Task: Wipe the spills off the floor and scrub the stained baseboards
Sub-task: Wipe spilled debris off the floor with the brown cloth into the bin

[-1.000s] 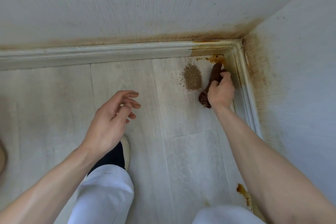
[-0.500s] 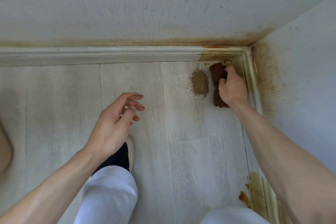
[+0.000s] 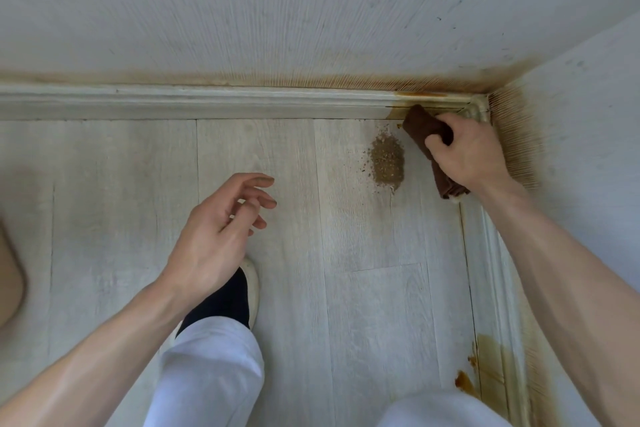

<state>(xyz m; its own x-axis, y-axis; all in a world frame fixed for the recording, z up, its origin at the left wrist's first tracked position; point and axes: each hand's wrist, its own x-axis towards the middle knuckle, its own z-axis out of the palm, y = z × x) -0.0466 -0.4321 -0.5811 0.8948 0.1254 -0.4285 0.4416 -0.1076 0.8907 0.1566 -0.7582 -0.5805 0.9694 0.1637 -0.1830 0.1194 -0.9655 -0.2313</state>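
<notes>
My right hand (image 3: 465, 152) grips a folded brown cloth (image 3: 420, 128) and presses its top end into the corner, against the foot of the stained back baseboard (image 3: 242, 104). Orange-brown stains run along that baseboard's right end and up both walls at the corner. A small heap of brown granular spill (image 3: 387, 163) lies on the pale plank floor (image 3: 367, 305) just left of the cloth. My left hand (image 3: 216, 232) hovers above the floor with loosely bent fingers and holds nothing.
The right baseboard (image 3: 485, 253) runs toward me, with a brown liquid stain (image 3: 465, 381) on it and the floor at the lower right. My white trouser legs and a dark sock in a white shoe (image 3: 239, 291) are below. A tan object (image 3: 8, 274) is at the left edge.
My right hand has pushed the cloth up the floor into the corner, over the orange spot that lay there. The view has shifted a little. My left hand stays hovering.
</notes>
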